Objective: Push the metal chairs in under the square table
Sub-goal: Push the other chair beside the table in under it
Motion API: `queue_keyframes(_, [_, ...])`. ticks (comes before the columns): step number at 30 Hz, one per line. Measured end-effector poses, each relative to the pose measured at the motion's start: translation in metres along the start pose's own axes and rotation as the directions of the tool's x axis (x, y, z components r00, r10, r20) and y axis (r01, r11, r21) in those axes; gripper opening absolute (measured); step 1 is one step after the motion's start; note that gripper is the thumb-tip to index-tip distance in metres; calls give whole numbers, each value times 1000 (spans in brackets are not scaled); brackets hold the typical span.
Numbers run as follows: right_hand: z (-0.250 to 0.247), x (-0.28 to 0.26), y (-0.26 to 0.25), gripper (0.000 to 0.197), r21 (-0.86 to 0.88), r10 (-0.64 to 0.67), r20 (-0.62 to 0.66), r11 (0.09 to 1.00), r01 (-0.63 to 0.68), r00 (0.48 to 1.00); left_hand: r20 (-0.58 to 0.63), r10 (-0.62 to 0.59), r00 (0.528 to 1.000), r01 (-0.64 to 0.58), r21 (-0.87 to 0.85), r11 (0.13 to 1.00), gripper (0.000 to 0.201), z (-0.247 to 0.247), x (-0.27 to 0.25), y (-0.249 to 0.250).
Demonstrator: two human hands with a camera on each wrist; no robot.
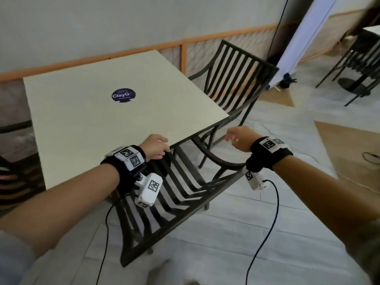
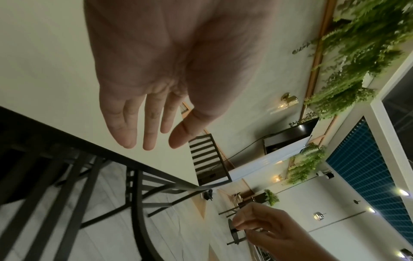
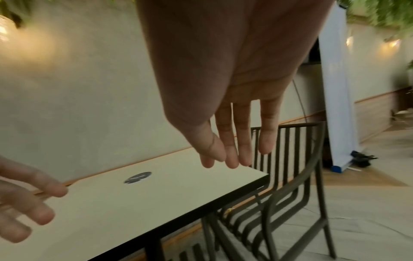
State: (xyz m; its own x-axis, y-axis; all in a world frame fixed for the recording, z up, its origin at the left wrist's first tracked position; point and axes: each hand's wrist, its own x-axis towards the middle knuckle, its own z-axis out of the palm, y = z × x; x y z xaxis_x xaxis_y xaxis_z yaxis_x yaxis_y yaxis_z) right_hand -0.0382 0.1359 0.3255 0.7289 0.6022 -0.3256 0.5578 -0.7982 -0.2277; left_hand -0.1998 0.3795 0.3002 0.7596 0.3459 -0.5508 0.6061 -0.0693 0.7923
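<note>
The square cream table [image 1: 102,124] carries a round dark sticker [image 1: 123,95]. A dark metal chair [image 1: 178,192] stands in front of me, its seat under the table's near edge and its slatted back toward me. My left hand [image 1: 156,147] hovers over that edge; in the left wrist view the left hand [image 2: 154,143] has straight fingers and holds nothing. My right hand [image 1: 236,138] hangs in the air beside the table's right corner; the right hand [image 3: 230,155] is relaxed and empty. A second metal chair [image 1: 232,79] stands at the table's right side, its seat partly under the top.
Another dark chair [image 1: 16,177] shows at the left edge. A further table with chairs [image 1: 357,64] stands at the far right, beside a white banner [image 1: 304,31]. An orange-framed railing [image 1: 183,52] runs behind the table. A cable [image 1: 370,156] lies on the floor.
</note>
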Motion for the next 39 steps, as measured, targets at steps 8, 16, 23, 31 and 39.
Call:
queue_keyframes(8, [-72, 68, 146, 38, -66, 27, 67, 998, -23, 997, 114, -13, 993, 30, -145, 989, 6, 102, 81, 122])
queue_keyframes(16, [-142, 182, 262, 38, -124, -17, 88, 992, 28, 996, 165, 26, 986, -6, -119, 993, 9, 197, 217, 226])
queue_keyframes(23, [-139, 296, 320, 35, -189, -33, 193, 979, 70, 981, 80, -92, 993, 96, -48, 994, 24, 263, 326, 244])
queue_keyframes(31, [-84, 428, 382, 36, -280, -126, 243, 940, 195, 962, -138, -192, 972, 218, 213, 952, 39, 331, 428, 222])
queue_keyframes(39, [-15, 537, 420, 48, -382, -304, 263, 839, 388, 916, -250, -196, 948, 285, 395, 873, 55, 361, 541, 202])
